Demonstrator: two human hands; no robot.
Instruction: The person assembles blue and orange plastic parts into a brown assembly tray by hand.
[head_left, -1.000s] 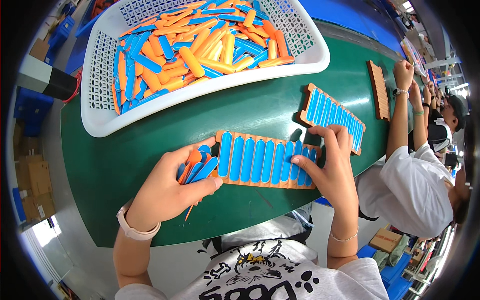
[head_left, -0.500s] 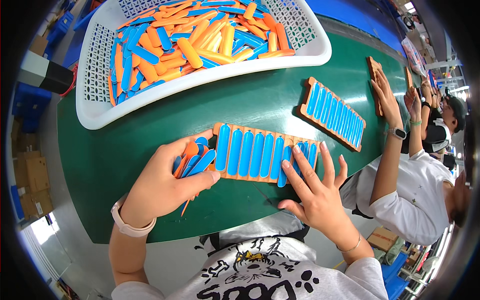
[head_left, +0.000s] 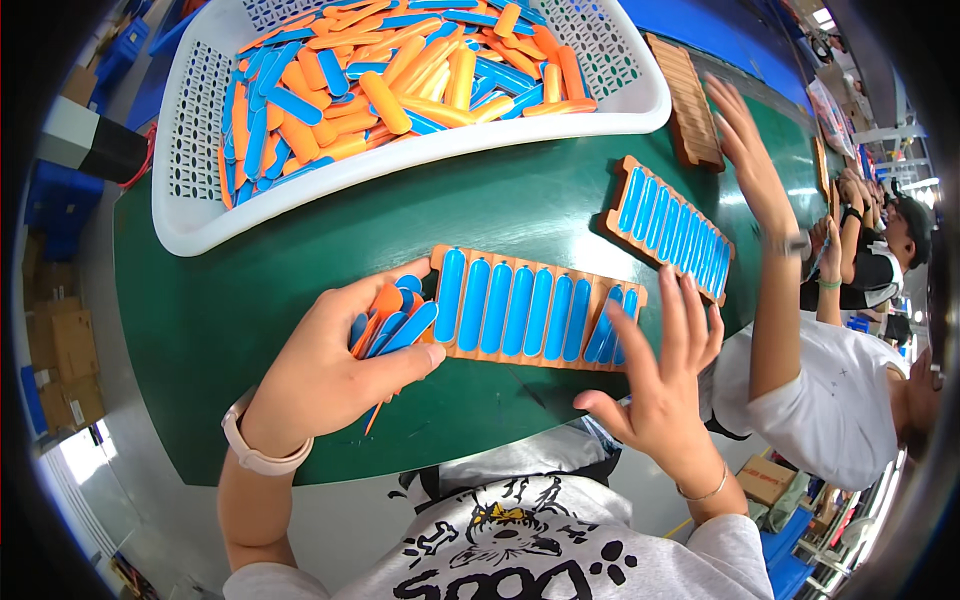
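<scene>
My left hand point(head_left: 325, 365) is closed around a loose bundle of blue and orange flat, round-ended strips point(head_left: 410, 328). Its fingers and thumb also meet the left end of a slotted wooden tray point(head_left: 597, 296). Blue strips lie side by side in most of the tray's slots. Close to the right end, one blue strip point(head_left: 601, 335) sits aslant across its slot. Over that end is my right hand point(head_left: 665, 400), fingers spread and holding nothing. Its index fingertip is by the slanted strip; whether they touch I cannot tell.
A white perforated basket point(head_left: 300, 205) heaped with blue and orange strips stands at the back. Beyond my right hand lies a second tray point(head_left: 620, 222) filled with blue strips. A third wooden tray point(head_left: 685, 100) lies farther back, beside a co-worker's raised hand point(head_left: 755, 165).
My right hand has lifted and shifted slightly right; a strip it was pressing now lies in its slot. The co-worker's hand has moved, and the third tray lies nearer the basket.
</scene>
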